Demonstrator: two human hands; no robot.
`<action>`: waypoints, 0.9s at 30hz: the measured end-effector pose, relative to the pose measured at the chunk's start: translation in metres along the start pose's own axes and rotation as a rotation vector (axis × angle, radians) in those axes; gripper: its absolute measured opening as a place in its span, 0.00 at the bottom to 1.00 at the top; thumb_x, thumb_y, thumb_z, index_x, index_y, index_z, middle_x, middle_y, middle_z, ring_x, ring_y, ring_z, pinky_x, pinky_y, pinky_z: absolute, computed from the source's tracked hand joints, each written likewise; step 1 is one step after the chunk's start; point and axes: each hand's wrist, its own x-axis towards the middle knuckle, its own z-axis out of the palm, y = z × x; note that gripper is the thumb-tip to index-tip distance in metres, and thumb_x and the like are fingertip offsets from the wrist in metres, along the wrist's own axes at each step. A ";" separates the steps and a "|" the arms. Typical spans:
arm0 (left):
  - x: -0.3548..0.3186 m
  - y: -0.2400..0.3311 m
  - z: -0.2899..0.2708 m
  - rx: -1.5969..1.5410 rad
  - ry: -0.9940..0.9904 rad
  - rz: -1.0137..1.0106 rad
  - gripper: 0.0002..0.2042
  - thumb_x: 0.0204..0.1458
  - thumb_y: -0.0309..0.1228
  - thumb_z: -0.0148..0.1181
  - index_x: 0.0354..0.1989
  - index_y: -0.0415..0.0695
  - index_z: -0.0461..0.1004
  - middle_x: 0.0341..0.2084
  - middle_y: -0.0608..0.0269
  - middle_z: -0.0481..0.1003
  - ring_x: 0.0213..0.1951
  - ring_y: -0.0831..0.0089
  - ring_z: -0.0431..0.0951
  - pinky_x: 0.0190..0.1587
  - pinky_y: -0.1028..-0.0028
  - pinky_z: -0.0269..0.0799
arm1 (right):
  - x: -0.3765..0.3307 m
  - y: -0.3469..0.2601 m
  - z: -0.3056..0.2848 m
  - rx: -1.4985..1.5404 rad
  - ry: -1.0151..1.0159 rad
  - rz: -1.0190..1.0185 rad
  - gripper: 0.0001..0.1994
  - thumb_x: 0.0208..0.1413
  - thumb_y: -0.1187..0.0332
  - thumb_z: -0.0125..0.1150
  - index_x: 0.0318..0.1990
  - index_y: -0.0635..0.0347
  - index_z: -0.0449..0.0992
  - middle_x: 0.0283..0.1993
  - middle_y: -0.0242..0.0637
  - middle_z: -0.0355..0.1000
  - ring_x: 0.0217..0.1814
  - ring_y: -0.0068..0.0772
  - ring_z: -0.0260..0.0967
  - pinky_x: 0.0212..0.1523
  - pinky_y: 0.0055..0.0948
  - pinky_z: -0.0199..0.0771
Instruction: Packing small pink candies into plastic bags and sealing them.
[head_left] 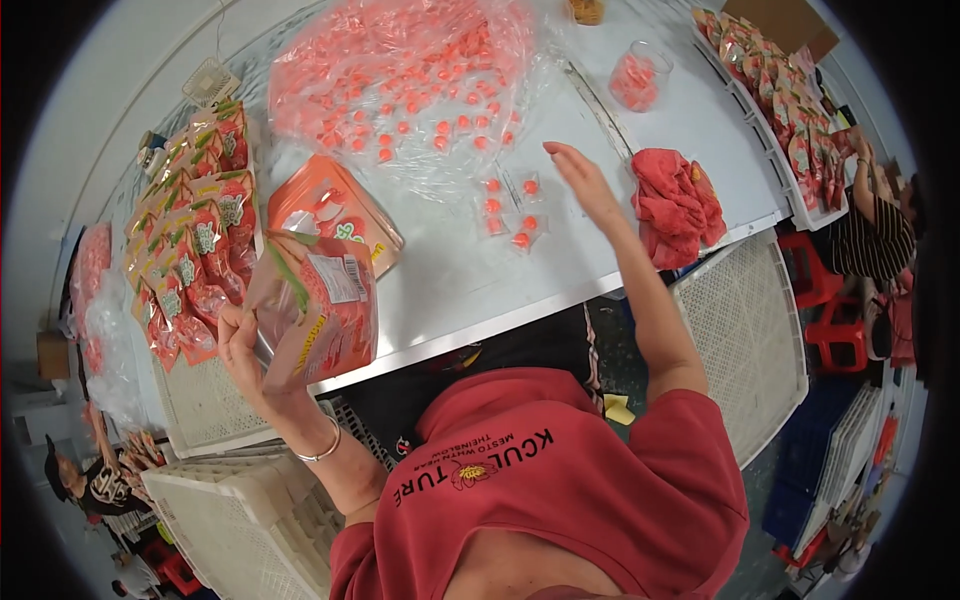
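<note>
The pouch (318,318) is orange and red with a see-through part, and it sits at about 9 o'clock in the view, just over the near edge of the white table (600,110). The left hand (243,352) holds it from below, with the fingers closed tight on its lower left corner. The pouch stands up and leans a little to the right. A thin silver bracelet (322,447) goes around that wrist. Just past the pouch, toward 11 o'clock, a second pouch (335,212) lies flat on the table. The right hand (588,186) is up at about 1 o'clock, above the table, with its fingers spread apart and nothing in it. Just to its left, near the middle, a few small wrapped candies (510,208) lie on the table. Farther up, at 12 o'clock, a big clear plastic bag (400,80) is full of the same red candies. Right beside the right hand, toward 2 o'clock, lies a crumpled red cloth (675,205). A small clear cup (638,76) with red candies stands at 1 o'clock, well apart from the hand. At 9 o'clock, left of the held pouch, many filled pouches lie in rows on a white tray (205,400).
</note>
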 end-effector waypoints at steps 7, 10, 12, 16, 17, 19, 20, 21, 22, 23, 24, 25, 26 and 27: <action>0.009 0.009 0.041 -0.059 -0.069 -0.018 0.08 0.50 0.26 0.48 0.21 0.44 0.59 0.20 0.71 0.61 0.26 0.85 0.62 0.32 0.83 0.60 | -0.029 -0.018 0.089 -0.983 -0.057 -0.557 0.22 0.50 0.54 0.58 0.53 0.46 0.69 0.61 0.39 0.57 0.65 0.44 0.50 0.56 0.38 0.57; 0.019 0.006 0.059 -0.070 -0.098 -0.071 0.08 0.51 0.26 0.50 0.21 0.43 0.61 0.20 0.73 0.62 0.25 0.86 0.61 0.29 0.84 0.57 | -0.016 0.004 0.095 -0.946 -0.242 -0.458 0.15 0.48 0.57 0.60 0.43 0.50 0.72 0.51 0.37 0.66 0.51 0.38 0.62 0.42 0.36 0.66; 0.025 0.002 0.072 -0.118 -0.163 -0.123 0.07 0.51 0.25 0.53 0.23 0.43 0.64 0.20 0.74 0.62 0.26 0.86 0.62 0.30 0.85 0.59 | -0.008 0.019 0.092 -0.867 -0.066 -0.529 0.10 0.50 0.58 0.60 0.32 0.53 0.72 0.38 0.30 0.69 0.31 0.27 0.63 0.26 0.29 0.64; 0.038 -0.028 0.104 0.003 -0.324 -0.122 0.07 0.53 0.26 0.52 0.24 0.43 0.63 0.21 0.75 0.61 0.26 0.86 0.59 0.28 0.84 0.57 | 0.025 -0.017 0.051 0.426 0.130 0.137 0.09 0.54 0.61 0.58 0.29 0.55 0.71 0.27 0.25 0.67 0.22 0.17 0.60 0.21 0.21 0.62; 0.041 -0.035 0.109 0.148 -0.370 -0.052 0.08 0.54 0.27 0.51 0.23 0.43 0.62 0.21 0.75 0.61 0.25 0.85 0.58 0.27 0.84 0.57 | 0.026 -0.064 0.037 0.663 0.098 0.172 0.09 0.55 0.62 0.57 0.29 0.56 0.71 0.25 0.24 0.66 0.23 0.15 0.61 0.23 0.21 0.63; 0.040 -0.038 0.127 0.250 -0.400 0.003 0.09 0.54 0.28 0.49 0.23 0.42 0.61 0.20 0.74 0.60 0.24 0.85 0.58 0.25 0.82 0.57 | 0.019 -0.146 0.030 0.678 0.063 -0.072 0.09 0.55 0.63 0.57 0.32 0.59 0.72 0.25 0.25 0.67 0.26 0.17 0.65 0.26 0.21 0.66; 0.039 -0.040 0.138 0.347 -0.446 0.047 0.09 0.55 0.28 0.48 0.23 0.42 0.60 0.19 0.73 0.60 0.23 0.84 0.57 0.24 0.81 0.57 | 0.019 -0.167 0.029 0.673 0.063 -0.082 0.09 0.55 0.63 0.57 0.32 0.59 0.72 0.25 0.25 0.67 0.26 0.17 0.65 0.26 0.21 0.66; 0.039 -0.045 0.144 0.345 -0.441 0.057 0.09 0.55 0.28 0.48 0.23 0.42 0.60 0.19 0.73 0.60 0.23 0.84 0.57 0.24 0.81 0.57 | 0.020 -0.184 0.029 0.288 -0.064 -0.237 0.08 0.54 0.64 0.58 0.33 0.59 0.72 0.28 0.25 0.67 0.28 0.17 0.66 0.27 0.21 0.67; 0.040 -0.052 0.148 0.317 -0.399 0.055 0.09 0.55 0.28 0.46 0.23 0.41 0.59 0.18 0.72 0.60 0.23 0.83 0.58 0.23 0.79 0.57 | 0.021 -0.193 0.032 -0.101 -0.186 -0.384 0.08 0.54 0.65 0.58 0.34 0.59 0.73 0.30 0.26 0.68 0.30 0.18 0.68 0.28 0.22 0.68; 0.039 -0.056 0.155 0.285 -0.360 0.052 0.09 0.55 0.27 0.45 0.23 0.41 0.59 0.18 0.70 0.59 0.22 0.83 0.58 0.22 0.78 0.57 | 0.022 -0.195 0.036 -0.106 -0.187 -0.393 0.08 0.54 0.65 0.58 0.34 0.59 0.73 0.30 0.26 0.68 0.30 0.18 0.68 0.28 0.22 0.68; 0.036 -0.054 0.162 0.186 -0.327 -0.019 0.08 0.53 0.26 0.45 0.23 0.39 0.59 0.16 0.67 0.59 0.21 0.81 0.59 0.22 0.74 0.57 | 0.023 -0.192 0.042 -0.337 -0.203 -0.608 0.08 0.53 0.64 0.58 0.33 0.59 0.73 0.30 0.26 0.68 0.30 0.18 0.68 0.29 0.21 0.68; 0.038 -0.062 0.162 0.184 -0.318 -0.013 0.08 0.53 0.26 0.45 0.23 0.39 0.59 0.16 0.67 0.59 0.21 0.81 0.59 0.22 0.74 0.57 | 0.025 -0.189 0.046 -0.569 -0.217 -0.823 0.08 0.53 0.64 0.59 0.33 0.59 0.74 0.29 0.25 0.68 0.29 0.18 0.68 0.29 0.21 0.68; 0.040 -0.068 0.162 0.256 -0.294 0.039 0.08 0.52 0.26 0.45 0.23 0.38 0.59 0.15 0.65 0.59 0.21 0.80 0.59 0.22 0.74 0.58 | 0.031 -0.191 0.047 -0.480 -0.199 -0.764 0.09 0.51 0.64 0.60 0.29 0.61 0.74 0.27 0.25 0.66 0.28 0.18 0.65 0.28 0.21 0.66; 0.042 -0.073 0.161 0.330 -0.268 0.089 0.08 0.51 0.26 0.45 0.22 0.38 0.59 0.14 0.64 0.59 0.20 0.79 0.60 0.22 0.73 0.58 | 0.034 -0.194 0.048 -0.478 -0.210 -0.777 0.09 0.51 0.64 0.60 0.29 0.61 0.74 0.27 0.25 0.66 0.28 0.18 0.65 0.28 0.21 0.66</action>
